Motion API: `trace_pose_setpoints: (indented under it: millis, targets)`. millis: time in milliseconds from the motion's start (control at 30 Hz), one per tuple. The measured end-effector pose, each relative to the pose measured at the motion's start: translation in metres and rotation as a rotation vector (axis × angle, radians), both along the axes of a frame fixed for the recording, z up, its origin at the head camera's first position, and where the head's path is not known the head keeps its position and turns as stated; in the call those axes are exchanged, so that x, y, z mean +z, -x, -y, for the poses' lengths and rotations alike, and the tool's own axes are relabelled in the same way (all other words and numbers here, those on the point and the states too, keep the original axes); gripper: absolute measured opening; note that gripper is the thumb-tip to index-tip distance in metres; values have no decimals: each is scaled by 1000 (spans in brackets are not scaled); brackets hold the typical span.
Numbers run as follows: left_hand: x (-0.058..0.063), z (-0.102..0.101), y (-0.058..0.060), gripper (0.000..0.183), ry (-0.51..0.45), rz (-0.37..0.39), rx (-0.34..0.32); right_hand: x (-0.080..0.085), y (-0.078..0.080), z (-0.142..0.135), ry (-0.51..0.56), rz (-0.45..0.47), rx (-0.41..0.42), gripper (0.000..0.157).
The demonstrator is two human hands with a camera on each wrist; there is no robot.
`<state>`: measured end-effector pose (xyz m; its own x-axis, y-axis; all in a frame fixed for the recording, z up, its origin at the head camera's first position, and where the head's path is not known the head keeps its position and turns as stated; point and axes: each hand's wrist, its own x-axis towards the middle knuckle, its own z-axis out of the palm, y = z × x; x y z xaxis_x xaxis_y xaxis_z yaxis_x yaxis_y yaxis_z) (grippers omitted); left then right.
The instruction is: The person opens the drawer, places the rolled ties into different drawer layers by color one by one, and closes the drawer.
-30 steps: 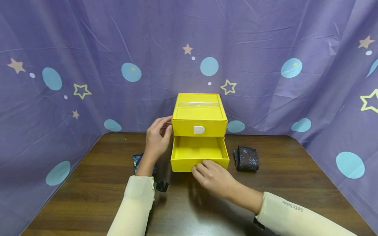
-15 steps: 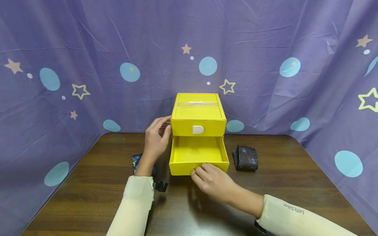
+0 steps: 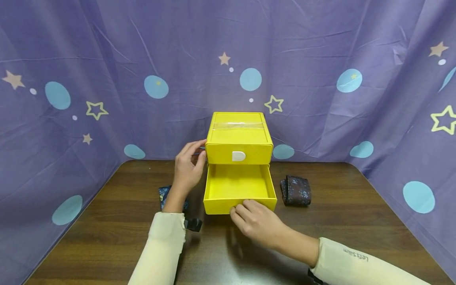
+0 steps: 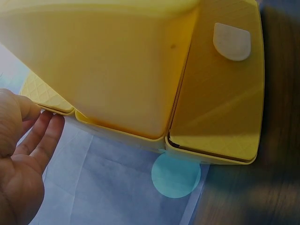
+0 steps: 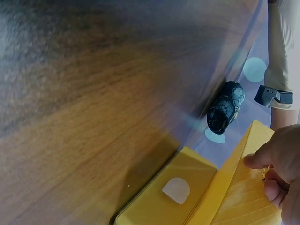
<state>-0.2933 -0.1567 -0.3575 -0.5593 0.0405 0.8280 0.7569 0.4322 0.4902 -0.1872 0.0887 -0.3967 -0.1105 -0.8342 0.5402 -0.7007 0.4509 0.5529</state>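
A yellow drawer cabinet [image 3: 238, 136] stands on the table against the curtain, clear tape across its top. Its middle drawer [image 3: 215, 206] is pulled far out and is bare inside. My right hand [image 3: 258, 223] grips the middle of that drawer's front with curled fingers and thumb; the tab there is hidden. My left hand [image 3: 187, 168] rests its fairly straight fingertips on the cabinet's left side, near the top drawer, thumb apart from the fingers. White tabs show on the closed top drawer [image 3: 221, 154] and the closed bottom drawer [image 4: 220, 98].
A folded dark floral cloth [image 3: 298, 191] lies right of the cabinet. Left of it, a rolled blue patterned cloth [image 5: 226, 108] lies partly behind my left forearm. A purple star-printed curtain [image 3: 313, 47] borders the brown wooden table [image 3: 117, 225] at the back and sides.
The middle drawer has slid further out toward me, with my right hand moving back slightly along with it. My left hand keeps its place on the cabinet's side.
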Motion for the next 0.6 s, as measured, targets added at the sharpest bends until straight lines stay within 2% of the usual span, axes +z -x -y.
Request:
trace_pose_setpoints:
  millis: [200, 433, 600]
  targets:
    - [0, 0, -1, 33, 7, 0, 11, 0, -4, 0, -8, 30, -2, 45]
    - [0, 0, -1, 33, 6, 5, 10, -2, -7, 1, -5, -11, 14, 43]
    - [1, 0, 0, 33, 3, 4, 9, -2, -10, 2, 8, -4, 27, 43]
